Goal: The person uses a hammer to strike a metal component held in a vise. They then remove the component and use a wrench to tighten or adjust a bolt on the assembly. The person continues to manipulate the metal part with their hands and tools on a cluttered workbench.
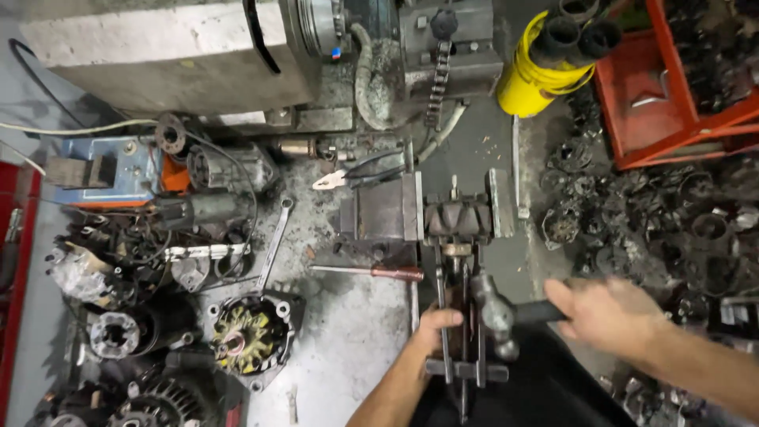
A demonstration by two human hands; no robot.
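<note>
Now the right hand (pixel 609 316) grips a hammer (pixel 496 312); left hand (pixel 435 326) clenches the puller (pixel 462 316); strike squarely, keeping fingers clear of the rotor (pixel 458 216).

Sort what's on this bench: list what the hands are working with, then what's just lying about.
In use: left hand on the puller rods; right hand with the hammer; rotor in the vise.

Lying about: wrench, screwdriver, yellow bucket, red crate, alternator.
</note>
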